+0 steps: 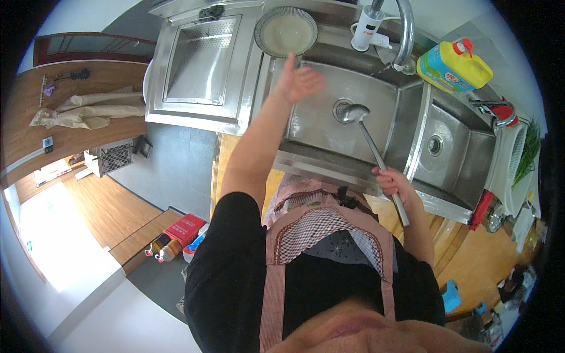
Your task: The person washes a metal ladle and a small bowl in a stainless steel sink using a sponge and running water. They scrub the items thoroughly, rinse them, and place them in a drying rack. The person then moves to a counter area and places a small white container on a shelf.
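My left hand (300, 84) is over the left part of the large stainless steel sink (357, 79), fingers spread and slightly blurred, with nothing in it. Just beyond its fingertips, a round bowl with a striped rim (287, 31) rests at the sink's back left corner and holds a pale, cloudy liquid. In my right hand (392, 184), at the front edge of the sink, is the handle of a metal ladle (354, 113). The ladle's head is above or beside the drain; I cannot tell whether it touches the sink bottom.
A chrome faucet (406, 35) arches over the back. Behind stand a white dispenser (367, 28) and a yellow detergent jug (454, 65). To the right lies a smaller sink basin (441, 148), with green stalks (526, 152) beyond. A recessed steel drainboard (201, 66) is at left.
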The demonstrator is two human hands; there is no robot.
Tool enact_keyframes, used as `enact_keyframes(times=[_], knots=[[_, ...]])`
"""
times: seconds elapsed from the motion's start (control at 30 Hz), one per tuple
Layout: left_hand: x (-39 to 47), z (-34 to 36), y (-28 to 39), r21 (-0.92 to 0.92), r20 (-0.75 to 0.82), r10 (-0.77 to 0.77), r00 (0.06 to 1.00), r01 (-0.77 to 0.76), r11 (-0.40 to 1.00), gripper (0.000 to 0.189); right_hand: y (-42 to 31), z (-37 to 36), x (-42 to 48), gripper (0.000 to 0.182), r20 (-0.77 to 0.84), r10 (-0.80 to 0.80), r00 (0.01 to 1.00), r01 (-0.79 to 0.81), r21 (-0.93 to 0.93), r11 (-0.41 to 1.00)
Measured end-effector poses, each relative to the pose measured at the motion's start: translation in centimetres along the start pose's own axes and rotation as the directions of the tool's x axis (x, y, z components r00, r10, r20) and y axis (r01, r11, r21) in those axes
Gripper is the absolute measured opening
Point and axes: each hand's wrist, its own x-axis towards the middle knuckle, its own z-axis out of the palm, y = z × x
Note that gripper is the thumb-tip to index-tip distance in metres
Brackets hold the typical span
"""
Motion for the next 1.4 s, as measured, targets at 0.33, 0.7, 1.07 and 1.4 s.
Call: enact_keyframes(times=[0.33, 0.7, 1.07, 1.4], knots=[[8.6, -3.5, 5.2, -0.219, -0.081, 0.265, 0.961, -0.276, 0.936, 0.039, 4.5, 1.0, -3.8, 0.014, -0.075, -0.176, 0.981, 0.166, -0.132, 0.977], [0.0, -0.9, 1.4, 0.844, 0.087, 0.809, 0.582, -0.475, 0.251, 0.024, 5.0, 2.3, -5.3, 0.013, -0.198, -0.326, 0.924, 0.262, -0.292, 0.92], [-10.3, 0.1, -1.5, 0.809, 0.57, 0.77, 0.287, -0.359, -0.465, 0.044, 3.9, 1.5, -4.9, 0.022, -0.052, -0.297, 0.953, 0.257, -0.373, 0.892], [-15.6, -2.3, -6.6, 0.554, -0.098, 0.61, 0.786, -0.466, 0.69, 0.038, 2.9, -2.3, -0.2, 0.018, -0.113, -0.422, 0.899, 0.154, -0.823, 0.547]])
